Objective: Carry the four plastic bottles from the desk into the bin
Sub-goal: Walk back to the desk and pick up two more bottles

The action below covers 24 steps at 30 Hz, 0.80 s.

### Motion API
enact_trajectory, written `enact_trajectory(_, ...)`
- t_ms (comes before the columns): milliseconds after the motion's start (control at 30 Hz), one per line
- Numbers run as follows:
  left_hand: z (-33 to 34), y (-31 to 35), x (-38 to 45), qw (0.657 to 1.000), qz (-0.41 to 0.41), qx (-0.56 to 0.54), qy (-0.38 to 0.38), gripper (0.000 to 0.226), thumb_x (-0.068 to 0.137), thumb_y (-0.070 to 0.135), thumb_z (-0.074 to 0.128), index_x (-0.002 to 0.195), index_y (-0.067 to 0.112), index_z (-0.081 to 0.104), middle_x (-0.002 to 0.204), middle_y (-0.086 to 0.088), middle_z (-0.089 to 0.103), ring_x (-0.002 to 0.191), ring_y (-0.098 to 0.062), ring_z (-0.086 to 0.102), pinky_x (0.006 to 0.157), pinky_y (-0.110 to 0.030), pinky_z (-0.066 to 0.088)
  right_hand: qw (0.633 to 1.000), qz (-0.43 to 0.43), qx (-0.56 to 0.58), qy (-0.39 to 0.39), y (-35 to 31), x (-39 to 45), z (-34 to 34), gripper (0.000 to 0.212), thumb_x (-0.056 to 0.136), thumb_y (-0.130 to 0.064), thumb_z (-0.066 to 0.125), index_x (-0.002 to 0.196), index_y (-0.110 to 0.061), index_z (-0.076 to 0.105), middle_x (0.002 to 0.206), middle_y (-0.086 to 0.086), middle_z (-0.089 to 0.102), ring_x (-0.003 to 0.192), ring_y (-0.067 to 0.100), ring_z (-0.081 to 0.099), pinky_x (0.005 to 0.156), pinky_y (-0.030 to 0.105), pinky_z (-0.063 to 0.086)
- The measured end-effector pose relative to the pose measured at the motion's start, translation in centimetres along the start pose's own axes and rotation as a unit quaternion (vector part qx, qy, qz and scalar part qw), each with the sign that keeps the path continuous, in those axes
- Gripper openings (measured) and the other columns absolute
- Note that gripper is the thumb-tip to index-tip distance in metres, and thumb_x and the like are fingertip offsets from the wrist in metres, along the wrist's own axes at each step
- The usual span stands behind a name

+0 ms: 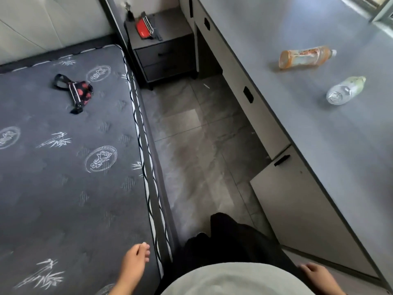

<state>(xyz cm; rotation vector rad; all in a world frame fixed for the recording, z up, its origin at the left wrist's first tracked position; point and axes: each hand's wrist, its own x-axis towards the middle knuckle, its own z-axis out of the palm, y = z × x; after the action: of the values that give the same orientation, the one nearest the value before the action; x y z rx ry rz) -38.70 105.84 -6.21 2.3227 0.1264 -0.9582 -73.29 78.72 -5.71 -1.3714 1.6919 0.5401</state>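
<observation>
Two plastic bottles lie on their sides on the grey desk (319,135) at the right. The farther one is an orange bottle (304,57) with a white cap. Nearer to me lies a clear bottle (344,90) with a greenish label. My left hand (134,262) hangs low over the mattress edge, fingers loosely curled and holding nothing. Low at the bottom right, my right hand (319,277) is partly cut off by the frame and also holds nothing. Both hands are far from the bottles. No bin is in view.
A bed with a dark grey mattress (63,167) fills the left, with a small black and red bag (74,90) on it. A nightstand (163,52) carrying a red item stands at the far end of the tiled aisle (195,156). Desk cabinets (297,209) line the right.
</observation>
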Motion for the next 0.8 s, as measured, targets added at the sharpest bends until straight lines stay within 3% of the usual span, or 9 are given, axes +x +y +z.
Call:
enact_trajectory(133, 0.5, 4.9, 4.1, 1.0, 0.013, 0.002, -0.004, 0.024, 0.095, 0.007, 0.044, 0.084, -0.004, 0.063, 0.075, -0.016, 0.06, 0.058, -0.023, 0.049, 0.053, -0.032, 0.035, 0.999, 0.004, 0.029, 0.015, -4.1, 2.2, -1.0, 0.019, 0.087, -0.006, 0.061, 0.092, 0.009, 0.073, 0.112, 0.024, 0.067, 0.108, 0.03, 0.058, 0.091, 0.033, 0.039)
enact_trajectory(233, 1.2, 7.8, 6.4, 1.0, 0.006, -0.005, -0.001, 0.023, 0.094, 0.006, 0.045, 0.081, -0.002, 0.062, 0.074, -0.017, 0.059, 0.058, -0.023, 0.048, 0.052, -0.031, 0.035, 0.998, -0.018, 0.056, 0.024, -8.4, 4.4, -2.7, 0.018, 0.087, -0.008, 0.061, 0.075, -0.005, 0.073, 0.092, 0.02, 0.071, 0.079, 0.024, 0.059, 0.071, 0.031, 0.044)
enact_trajectory(333, 1.4, 10.0, 8.0, 1.0, -0.004, -0.012, 0.012, 0.022, 0.093, 0.005, 0.048, 0.078, -0.003, 0.062, 0.072, -0.017, 0.059, 0.055, -0.022, 0.047, 0.05, -0.028, 0.037, 0.994, -0.043, 0.091, 0.029, -12.9, 6.4, -4.1, 0.022, 0.089, -0.011, 0.058, 0.069, -0.006, 0.068, 0.074, 0.014, 0.069, 0.072, 0.028, 0.062, 0.068, 0.032, 0.044)
enact_trajectory(667, 0.9, 18.3, 14.4, 0.999, -0.029, 0.037, -0.011, 0.023, 0.091, 0.003, 0.052, 0.08, -0.012, 0.064, 0.081, -0.025, 0.062, 0.071, -0.033, 0.057, 0.081, -0.042, 0.049, 0.986, -0.066, 0.153, 0.019, -23.0, 10.2, -7.4, 0.021, 0.091, -0.014, 0.053, 0.077, -0.011, 0.067, 0.074, 0.006, 0.069, 0.074, 0.025, 0.067, 0.073, 0.034, 0.049)
enact_trajectory(700, 0.9, 19.6, 15.5, 0.999, -0.022, 0.042, -0.024, 0.023, 0.091, 0.001, 0.05, 0.082, -0.014, 0.064, 0.08, -0.024, 0.061, 0.07, -0.035, 0.057, 0.08, -0.037, 0.051, 0.986, -0.055, 0.155, 0.02, -23.2, 10.4, -7.4, 0.02, 0.091, -0.014, 0.052, 0.078, -0.01, 0.067, 0.074, 0.006, 0.069, 0.073, 0.025, 0.067, 0.075, 0.035, 0.05)
enact_trajectory(767, 1.2, 22.8, 18.0, 0.999, -0.004, 0.029, -0.044, 0.023, 0.092, -0.006, 0.045, 0.083, -0.018, 0.063, 0.07, -0.016, 0.056, 0.059, -0.029, 0.05, 0.057, -0.018, 0.049, 0.986, -0.033, 0.165, 0.025, -23.7, 10.6, -7.2, 0.02, 0.092, -0.013, 0.053, 0.079, -0.008, 0.067, 0.072, 0.006, 0.068, 0.069, 0.023, 0.065, 0.075, 0.036, 0.049)
enact_trajectory(800, 1.2, 24.3, 18.9, 0.999, 0.002, 0.024, -0.046, 0.023, 0.091, -0.007, 0.045, 0.078, -0.014, 0.062, 0.065, -0.013, 0.053, 0.055, -0.022, 0.045, 0.047, -0.021, 0.045, 0.984, -0.018, 0.174, 0.028, -23.8, 10.4, -7.0, 0.02, 0.091, -0.013, 0.053, 0.077, -0.008, 0.067, 0.07, 0.007, 0.068, 0.067, 0.023, 0.063, 0.073, 0.035, 0.048)
